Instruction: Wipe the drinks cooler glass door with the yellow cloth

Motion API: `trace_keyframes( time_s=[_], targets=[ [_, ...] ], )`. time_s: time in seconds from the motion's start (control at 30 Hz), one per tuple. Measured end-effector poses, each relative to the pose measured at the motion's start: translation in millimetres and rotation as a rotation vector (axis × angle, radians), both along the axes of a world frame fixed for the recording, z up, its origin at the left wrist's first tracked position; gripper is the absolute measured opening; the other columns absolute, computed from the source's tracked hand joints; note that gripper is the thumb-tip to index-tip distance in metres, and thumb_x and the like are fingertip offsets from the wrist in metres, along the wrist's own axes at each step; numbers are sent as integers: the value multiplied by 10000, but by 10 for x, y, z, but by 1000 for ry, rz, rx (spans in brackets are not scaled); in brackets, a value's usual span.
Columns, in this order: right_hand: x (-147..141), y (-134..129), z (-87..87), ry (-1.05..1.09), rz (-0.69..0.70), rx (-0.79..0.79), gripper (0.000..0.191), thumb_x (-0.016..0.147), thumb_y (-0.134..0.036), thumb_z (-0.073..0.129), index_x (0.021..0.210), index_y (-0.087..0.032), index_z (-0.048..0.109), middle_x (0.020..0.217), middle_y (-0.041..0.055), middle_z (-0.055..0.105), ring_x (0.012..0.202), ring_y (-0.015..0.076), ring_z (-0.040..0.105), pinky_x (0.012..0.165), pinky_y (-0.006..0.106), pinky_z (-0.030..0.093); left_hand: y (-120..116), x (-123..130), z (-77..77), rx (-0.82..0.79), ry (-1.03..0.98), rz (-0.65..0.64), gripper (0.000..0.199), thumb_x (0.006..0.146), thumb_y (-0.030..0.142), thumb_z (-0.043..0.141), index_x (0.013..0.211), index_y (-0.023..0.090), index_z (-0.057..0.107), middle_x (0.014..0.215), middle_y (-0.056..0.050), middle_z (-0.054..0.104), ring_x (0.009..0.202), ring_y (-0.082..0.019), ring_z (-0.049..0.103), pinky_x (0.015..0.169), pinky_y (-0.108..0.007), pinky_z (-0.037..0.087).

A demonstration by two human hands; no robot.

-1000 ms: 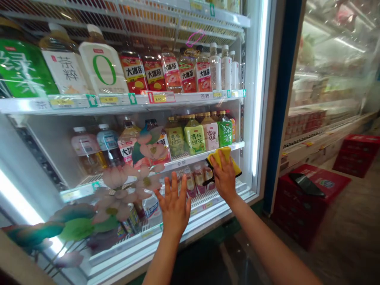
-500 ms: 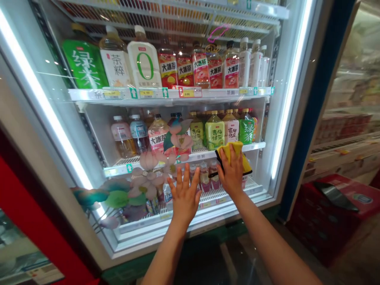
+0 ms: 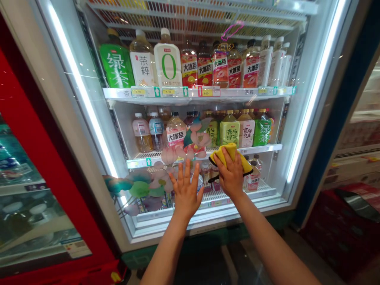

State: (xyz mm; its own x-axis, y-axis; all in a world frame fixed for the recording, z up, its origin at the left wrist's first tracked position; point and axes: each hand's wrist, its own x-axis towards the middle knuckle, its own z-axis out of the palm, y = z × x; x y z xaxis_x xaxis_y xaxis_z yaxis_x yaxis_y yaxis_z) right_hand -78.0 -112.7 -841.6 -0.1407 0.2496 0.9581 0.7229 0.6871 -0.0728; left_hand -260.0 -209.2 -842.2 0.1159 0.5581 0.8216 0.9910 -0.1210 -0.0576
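My right hand (image 3: 231,178) presses a yellow cloth (image 3: 219,151) with a black edge against the glass door of a lit drinks fridge. Its fingers spread over the cloth, which is bunched and folded beneath them. To its left, my left hand (image 3: 186,200) lies against or just off the glass, fingers stretched apart and nothing in it. Flower decals (image 3: 160,180) on the door reach up beside the left hand. Behind the glass, a light green tea bottle (image 3: 229,128) stands just above the cloth.
Bottles fill the fridge shelves, among them a large green bottle (image 3: 115,63) at upper left. A red-framed cooler (image 3: 74,190) adjoins on the left. At right are a dark blue panel (image 3: 329,130) and red boxes (image 3: 329,221) on the floor.
My view has swung left, bringing more of the red cooler into sight. Both hands have shifted left across the door, the cloth moving with my right hand.
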Motion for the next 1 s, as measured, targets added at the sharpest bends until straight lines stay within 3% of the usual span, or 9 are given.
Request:
trace_keyframes(
  time_s=[0.1,0.17,0.37,0.47,0.57,0.67,0.77,0.9,1.0],
  targets=[
    [113,36,-197,-26,-7,78,549,922,-163,522,1411,-407,575,1591,-16,452,1546,313,236,1227,622,249,-26,-91,-8,13,-24,10,894,884,435,677,1616,258,195,1697,-140,113,1570,-340,-21,1229,-651,-21],
    [144,71,-221,89,-72,80,570,933,-172,498,1464,-376,521,1615,24,413,1520,324,298,1209,649,259,-51,-147,-19,18,-31,18,889,886,425,672,1616,257,193,1698,-138,113,1572,-340,-16,1230,-651,-13],
    [-411,-131,88,182,-121,-25,719,943,-159,445,1615,-307,238,1717,63,109,1562,384,119,1185,723,225,-122,-294,-45,18,-24,26,828,907,434,647,1605,240,247,1701,-141,116,1574,-334,-22,1242,-627,4],
    [-529,-243,61,67,-62,30,657,948,-166,482,1571,-336,362,1695,36,224,1567,371,95,1208,684,233,-187,-377,-61,1,4,28,809,909,424,649,1599,244,267,1700,-141,136,1574,-330,-22,1244,-626,4],
    [-417,-227,-16,-11,14,86,569,957,-193,518,1484,-404,492,1630,2,384,1552,349,197,1217,664,244,-321,-503,-96,-35,43,61,834,891,384,676,1601,259,257,1701,-132,142,1576,-328,0,1250,-617,5],
    [-429,-200,17,149,77,135,571,968,-166,493,1495,-386,479,1647,24,351,1514,336,319,1200,662,288,-489,-672,-127,-85,78,108,868,868,308,701,1605,271,243,1702,-120,154,1578,-319,16,1262,-590,20],
    [-689,-296,109,255,185,174,540,975,-134,465,1472,-340,518,1673,41,285,1491,330,371,1195,647,320,-607,-839,-111,-106,137,108,819,883,254,671,1595,299,269,1694,-103,203,1579,-309,19,1264,-588,34],
    [-901,-448,78,3,271,214,461,965,-113,507,1352,-327,637,1580,30,464,1521,321,309,1206,604,335,-628,-974,-55,-45,151,56,709,935,294,606,1581,282,313,1681,-109,251,1579,-298,81,1266,-574,95],
    [-737,-396,-59,-79,175,265,458,944,-127,583,1339,-351,642,1481,23,584,1512,317,330,1219,609,284,-592,-1021,-83,34,116,36,696,937,236,585,1579,281,319,1677,-103,266,1573,-294,141,1266,-561,139]
  ],
)
